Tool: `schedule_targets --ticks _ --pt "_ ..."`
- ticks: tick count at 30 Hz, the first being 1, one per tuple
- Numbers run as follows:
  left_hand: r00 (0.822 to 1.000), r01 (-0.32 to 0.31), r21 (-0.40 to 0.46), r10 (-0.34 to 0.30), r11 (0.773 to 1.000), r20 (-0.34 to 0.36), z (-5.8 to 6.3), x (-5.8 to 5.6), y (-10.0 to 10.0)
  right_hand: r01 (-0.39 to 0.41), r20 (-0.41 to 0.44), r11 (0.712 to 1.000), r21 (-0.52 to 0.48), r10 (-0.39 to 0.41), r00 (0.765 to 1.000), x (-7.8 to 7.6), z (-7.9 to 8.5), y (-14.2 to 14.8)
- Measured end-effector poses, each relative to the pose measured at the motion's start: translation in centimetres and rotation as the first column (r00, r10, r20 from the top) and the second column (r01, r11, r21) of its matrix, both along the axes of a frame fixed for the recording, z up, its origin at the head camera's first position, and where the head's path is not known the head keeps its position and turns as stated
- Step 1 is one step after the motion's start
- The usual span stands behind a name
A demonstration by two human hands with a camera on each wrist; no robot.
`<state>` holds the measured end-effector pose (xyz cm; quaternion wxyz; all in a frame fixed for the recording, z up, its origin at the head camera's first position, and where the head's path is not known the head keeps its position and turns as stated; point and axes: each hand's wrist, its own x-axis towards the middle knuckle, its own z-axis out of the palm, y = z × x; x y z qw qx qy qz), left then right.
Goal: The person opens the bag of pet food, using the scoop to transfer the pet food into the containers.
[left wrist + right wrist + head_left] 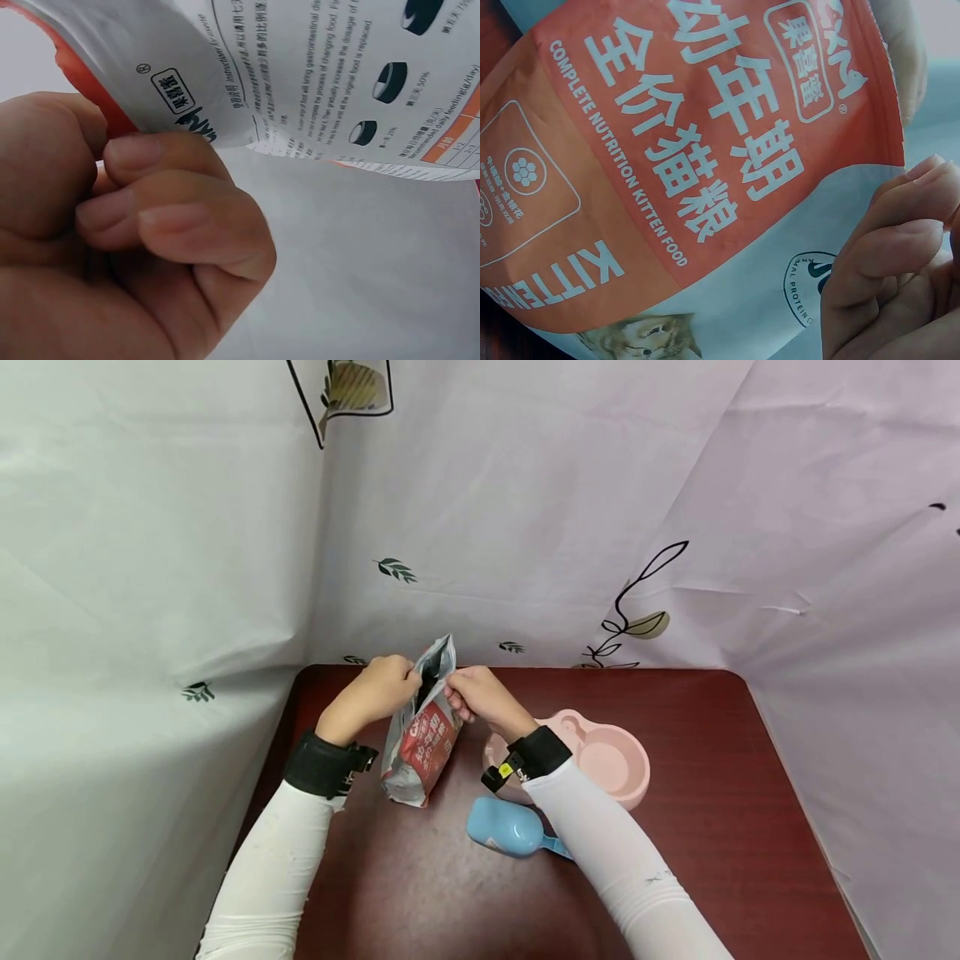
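A red and silver bag of kitten food [429, 745] stands on the table, its top parted into a dark gap. My left hand [384, 690] pinches one side of the bag's mouth. On the other side, my right hand [483, 695] pinches the opposite edge. In the left wrist view, the left hand [165, 232] has its thumb and curled fingers on the rim of the bag [300, 75], whose back panel carries printed feeding text. The right wrist view shows the right hand [900, 270] at the top edge of the bag's printed front [705, 135].
A pink double-bowl pet dish [615, 760] sits partly under my right forearm. Nearer me lies a light blue scoop [506, 827], its handle passing under the right sleeve. Patterned white cloth [525, 510] hangs behind the dark red table [720, 827].
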<state>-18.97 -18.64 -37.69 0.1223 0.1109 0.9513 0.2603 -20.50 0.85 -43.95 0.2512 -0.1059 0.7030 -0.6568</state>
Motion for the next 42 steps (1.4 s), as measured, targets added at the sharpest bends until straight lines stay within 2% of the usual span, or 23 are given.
schedule_targets --ticks 13,22,29,33,38,42 --pt "0.996 -0.046 -0.002 0.046 0.999 -0.072 -0.2 0.3 -0.9 0.033 -0.018 0.999 0.015 -0.033 0.999 0.0 0.2 2.1" --pt "0.990 -0.058 0.024 0.060 0.998 -0.126 -0.6 0.6 -1.2 0.066 -0.107 0.986 0.155 -0.049 0.993 0.2 -0.5 3.8" --pt "0.984 -0.051 -0.010 0.049 0.999 -0.170 -0.3 0.7 -0.8 0.142 -0.282 0.935 0.325 -0.047 0.958 0.6 -0.4 5.0" --pt "0.979 -0.062 -0.052 0.050 0.997 -0.196 0.0 0.8 -0.5 0.165 -0.358 0.919 0.358 -0.028 0.933 0.6 0.1 5.4" --pt "0.977 -0.078 -0.085 0.059 0.993 -0.203 0.1 1.0 -0.2 0.208 -0.412 0.905 0.372 -0.040 0.911 0.6 0.4 5.9" --pt "0.972 -0.113 -0.095 0.090 0.989 -0.216 0.1 1.0 -0.2 0.241 -0.425 0.890 0.387 -0.060 0.903 0.6 0.4 6.2"
